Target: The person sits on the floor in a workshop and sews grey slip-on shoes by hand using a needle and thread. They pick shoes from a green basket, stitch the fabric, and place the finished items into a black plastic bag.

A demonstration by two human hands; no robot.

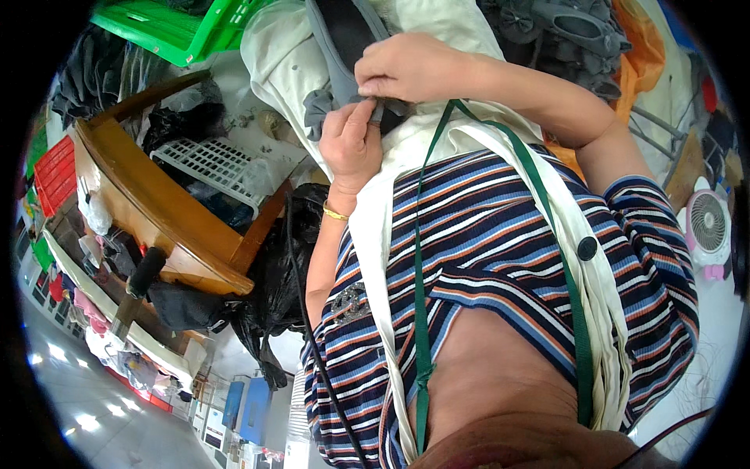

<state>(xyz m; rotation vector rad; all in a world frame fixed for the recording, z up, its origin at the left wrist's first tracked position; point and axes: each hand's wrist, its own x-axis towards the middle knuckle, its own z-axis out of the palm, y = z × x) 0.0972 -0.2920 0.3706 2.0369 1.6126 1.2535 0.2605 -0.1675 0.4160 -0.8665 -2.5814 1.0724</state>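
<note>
A grey flat shoe (337,48) with a dark inside lies across the white apron (273,55) on my lap. Its toe end, with a grey fabric bow (319,105), points toward my body. My left hand (350,144), a gold bracelet at the wrist, is closed in a pinch on the toe end beside the bow. My right hand (414,69) comes over from the right, fingers curled and thumb pressed in, meeting my left fingertips. Whatever the right fingers hold is too small or hidden to make out.
A curved wooden bench (141,187) stands at left, with a white plastic basket (211,168) beside it. Black plastic bags (285,270) hang nearby. A green crate (183,35) sits at upper left. More grey shoes (574,31) are piled at upper right, and a small fan (707,219) at far right.
</note>
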